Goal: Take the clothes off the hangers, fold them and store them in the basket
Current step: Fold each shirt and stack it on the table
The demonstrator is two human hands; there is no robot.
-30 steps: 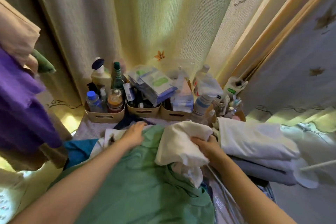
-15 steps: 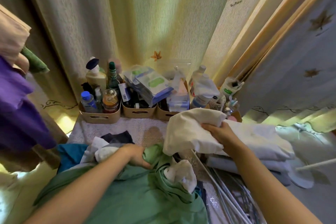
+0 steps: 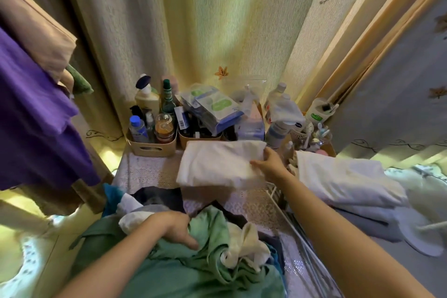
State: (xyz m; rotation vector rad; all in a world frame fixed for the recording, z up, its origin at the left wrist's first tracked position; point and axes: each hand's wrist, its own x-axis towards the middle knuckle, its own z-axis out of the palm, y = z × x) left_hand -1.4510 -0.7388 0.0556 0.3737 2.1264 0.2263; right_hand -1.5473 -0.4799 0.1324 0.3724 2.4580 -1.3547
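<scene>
- Two hands in shot: right hand [image 3: 269, 164] clamped on the right edge of one folded white garment [image 3: 217, 167].
- Cream-white, folded to a flat rectangle, held up over the lace tablecloth [image 3: 145, 172], just in front of two beige storage boxes [image 3: 152, 149].
- Left hand [image 3: 176, 227] low, fingers curled into one bunched green garment [image 3: 193, 273].
- One purple garment [image 3: 36, 116] hanging at left; one stack of folded white linens [image 3: 346, 176] at right.
</scene>
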